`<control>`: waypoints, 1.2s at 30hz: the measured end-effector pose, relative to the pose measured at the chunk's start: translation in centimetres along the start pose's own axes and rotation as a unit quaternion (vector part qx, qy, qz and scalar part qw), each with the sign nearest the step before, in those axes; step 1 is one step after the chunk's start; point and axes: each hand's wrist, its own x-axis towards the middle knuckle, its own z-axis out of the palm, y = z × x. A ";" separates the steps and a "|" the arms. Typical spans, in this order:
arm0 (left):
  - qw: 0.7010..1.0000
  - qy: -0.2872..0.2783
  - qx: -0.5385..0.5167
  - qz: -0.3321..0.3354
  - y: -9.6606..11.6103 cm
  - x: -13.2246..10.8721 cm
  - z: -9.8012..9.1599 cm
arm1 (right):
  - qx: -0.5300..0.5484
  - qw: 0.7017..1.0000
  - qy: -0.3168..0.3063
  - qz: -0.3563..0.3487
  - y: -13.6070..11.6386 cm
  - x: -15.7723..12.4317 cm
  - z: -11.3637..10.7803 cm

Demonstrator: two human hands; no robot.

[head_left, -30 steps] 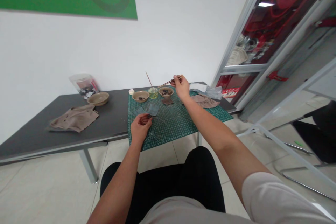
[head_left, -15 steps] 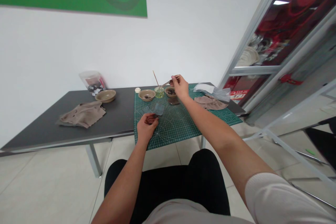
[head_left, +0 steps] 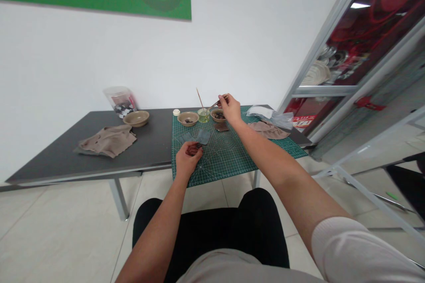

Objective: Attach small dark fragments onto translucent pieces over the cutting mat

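Right hand [head_left: 230,107] pinches a slim tool [head_left: 215,104], tip at the cup [head_left: 203,117]. Left hand [head_left: 188,158], curled, appears to grip a small dark piece [head_left: 199,145] above the mat [head_left: 229,159]. Apparent step: dipping at the cup; any lift calls for clearing the bowl [head_left: 217,120]. Black table [head_left: 156,141] adjoins white wall [head_left: 232,53].

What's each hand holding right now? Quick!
Left hand: closed, pinching a small dark piece.
Right hand: closed, holding a thin tool, its tip near the clear jar.
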 end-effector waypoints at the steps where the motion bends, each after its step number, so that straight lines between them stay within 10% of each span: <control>1: 1.000 -0.001 0.001 0.000 0.0 0.0 0.0 | -0.014 1.000 -0.010 0.001 0.0 0.0 0.0; 36: 1.000 -0.009 0.000 0.002 0.1 -0.1 -0.2 | -0.026 0.999 -0.043 0.005 -1.0 2.9 2.3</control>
